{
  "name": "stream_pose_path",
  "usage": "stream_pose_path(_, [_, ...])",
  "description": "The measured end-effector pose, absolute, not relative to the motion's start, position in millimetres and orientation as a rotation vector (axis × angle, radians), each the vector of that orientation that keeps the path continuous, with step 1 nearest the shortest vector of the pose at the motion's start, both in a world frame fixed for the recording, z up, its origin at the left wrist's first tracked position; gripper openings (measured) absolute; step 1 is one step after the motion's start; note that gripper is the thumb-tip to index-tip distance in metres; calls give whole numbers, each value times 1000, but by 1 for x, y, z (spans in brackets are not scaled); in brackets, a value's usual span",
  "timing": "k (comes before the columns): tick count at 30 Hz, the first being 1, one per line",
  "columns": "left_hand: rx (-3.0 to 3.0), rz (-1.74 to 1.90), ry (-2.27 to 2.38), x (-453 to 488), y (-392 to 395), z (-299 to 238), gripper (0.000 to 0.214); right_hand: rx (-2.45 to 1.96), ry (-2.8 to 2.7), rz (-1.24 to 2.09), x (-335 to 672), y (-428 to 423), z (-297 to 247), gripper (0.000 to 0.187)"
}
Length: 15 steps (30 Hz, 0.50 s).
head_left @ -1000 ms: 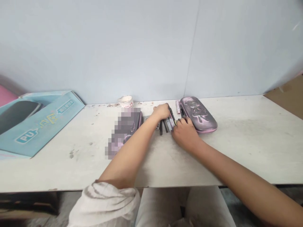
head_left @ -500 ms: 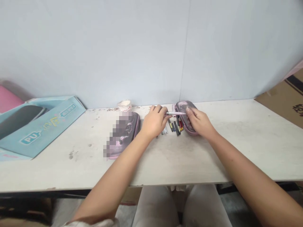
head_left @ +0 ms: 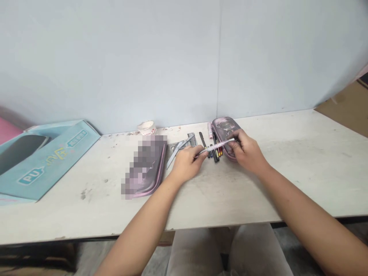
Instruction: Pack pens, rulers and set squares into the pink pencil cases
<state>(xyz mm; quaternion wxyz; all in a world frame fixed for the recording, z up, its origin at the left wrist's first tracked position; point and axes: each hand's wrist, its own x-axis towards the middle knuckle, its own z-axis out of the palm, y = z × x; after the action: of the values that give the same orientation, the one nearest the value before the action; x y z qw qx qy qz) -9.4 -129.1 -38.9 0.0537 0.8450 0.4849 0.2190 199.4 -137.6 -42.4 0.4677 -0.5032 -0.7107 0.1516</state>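
Observation:
A slim silvery-pink pen (head_left: 217, 146) is stretched between my two hands above the table. My left hand (head_left: 188, 161) pinches one end, and the fingers of my right hand (head_left: 245, 147) close on the other. Below the pen lie several dark pens (head_left: 214, 155), some with yellow or red parts. A dark pink-edged pencil case (head_left: 225, 124) sits just behind my right hand, partly covered by it. Left of my left hand lies a second, larger-looking pencil case (head_left: 152, 172), partly pixelated. Rulers and a set square (head_left: 179, 145) lie beyond my left hand.
A white paper roll or cup (head_left: 147, 127) stands near the wall. Beside the right case is a pink tube-shaped item (head_left: 210, 131). An open blue box (head_left: 54, 157) fills the table's left end; a brown carton (head_left: 345, 111) is at the far right.
Both hands have come slightly nearer and the pen has tilted, its right end higher. The rulers behind my left hand are now uncovered. The view has shifted a little.

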Motion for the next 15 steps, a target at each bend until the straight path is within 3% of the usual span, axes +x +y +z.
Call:
stream_pose_path(4, [2460, 698, 1365, -12, -125, -45, 28, -1245, -1712, 501, 198, -139, -43, 19])
stream_pose_path(8, [2356, 708, 1363, -11, -126, -46, 27, -1345, -1802, 410, 200, -138, -43, 29])
stream_pose_path(15, [2054, 750, 1139, -10, -126, -45, 34, -1091, -1872, 295, 202, -138, -45, 12])
